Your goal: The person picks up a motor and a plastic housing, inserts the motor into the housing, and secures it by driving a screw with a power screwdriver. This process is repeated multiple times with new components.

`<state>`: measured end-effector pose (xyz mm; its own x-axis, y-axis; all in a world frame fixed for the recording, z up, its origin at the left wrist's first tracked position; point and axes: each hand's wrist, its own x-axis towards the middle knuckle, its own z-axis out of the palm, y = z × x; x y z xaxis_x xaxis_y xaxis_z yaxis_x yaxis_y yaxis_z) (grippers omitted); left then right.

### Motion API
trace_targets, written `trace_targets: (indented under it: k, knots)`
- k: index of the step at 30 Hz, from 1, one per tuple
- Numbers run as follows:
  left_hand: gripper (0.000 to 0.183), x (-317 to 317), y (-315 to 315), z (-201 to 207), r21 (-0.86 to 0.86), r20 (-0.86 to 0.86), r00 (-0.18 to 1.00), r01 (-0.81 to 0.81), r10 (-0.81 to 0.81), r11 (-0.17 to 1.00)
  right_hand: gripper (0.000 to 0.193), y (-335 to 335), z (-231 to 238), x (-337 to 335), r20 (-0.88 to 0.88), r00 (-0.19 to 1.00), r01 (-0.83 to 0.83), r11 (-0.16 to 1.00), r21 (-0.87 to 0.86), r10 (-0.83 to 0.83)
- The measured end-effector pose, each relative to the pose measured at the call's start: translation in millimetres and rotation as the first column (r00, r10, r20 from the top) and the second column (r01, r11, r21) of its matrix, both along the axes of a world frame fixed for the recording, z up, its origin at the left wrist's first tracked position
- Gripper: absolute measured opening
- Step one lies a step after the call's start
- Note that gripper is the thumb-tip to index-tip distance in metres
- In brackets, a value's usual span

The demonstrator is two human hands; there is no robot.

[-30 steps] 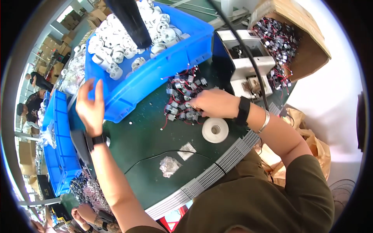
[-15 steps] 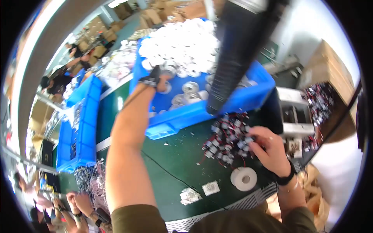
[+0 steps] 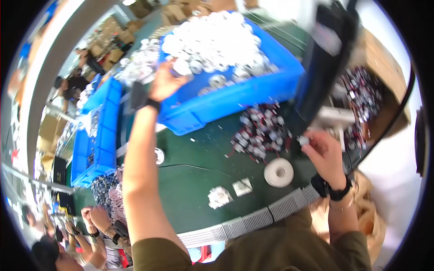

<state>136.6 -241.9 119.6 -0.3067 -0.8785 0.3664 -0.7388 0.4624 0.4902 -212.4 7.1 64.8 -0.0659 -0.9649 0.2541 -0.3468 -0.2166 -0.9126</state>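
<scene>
My left hand point(image 3: 168, 83) is at the left wall of a large blue bin point(image 3: 230, 101), its fingers bent round a white rounded housing point(image 3: 182, 67); blur softens the grip. Many similar white housings point(image 3: 212, 38) are heaped in the bin. My right hand point(image 3: 324, 151) pinches a small whitish connector piece point(image 3: 304, 141) between thumb and fingertips. Just left of it, on the green tabletop point(image 3: 194, 180), lies a pile of small white-and-black parts with red and black wires point(image 3: 260, 133). A white roll of tape point(image 3: 278, 172) lies between that pile and the table's near edge.
A black column-like device point(image 3: 323, 63) rises beside my right hand. Farther right, a cardboard box point(image 3: 384, 67) holds more wired parts. Two small white pieces point(image 3: 219, 197) lie near the front. At left are another blue bin point(image 3: 97, 135), wire bundles point(image 3: 105, 192) and a co-worker's hands point(image 3: 97, 217).
My left hand has drawn back from inside the bin toward its left wall, with a white housing at its fingers. My right hand has lifted a small connector piece away from the pile.
</scene>
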Motion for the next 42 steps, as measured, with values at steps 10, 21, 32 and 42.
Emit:
trace_targets:
  k: [10, 21, 32, 42]
  knots:
    - [0.063, -120, 221, -80, 0.014, -0.372, 0.835, 0.441, -0.405, 0.897, 0.026, 13, -6, 1, 0.326, 0.934, -0.121, 0.988, -0.097, 0.146]
    - [0.068, -150, 246, -108, 0.086, -0.497, 0.796, 0.442, -0.346, 0.893, 0.024, 23, -16, 7, 0.003, 0.966, -0.258, 0.965, -0.036, 0.258]
    - [0.069, -143, 234, -98, 0.018, -0.199, 0.896, 0.407, -0.396, 0.913, 0.022, 6, -11, 11, -0.468, 0.799, -0.501, 0.848, -0.172, 0.377]
    - [0.069, -132, 218, -103, 0.114, -0.248, 0.825, 0.545, -0.507, 0.831, 0.023, 1, -6, 14, -0.778, 0.531, -0.639, 0.762, -0.107, 0.336]
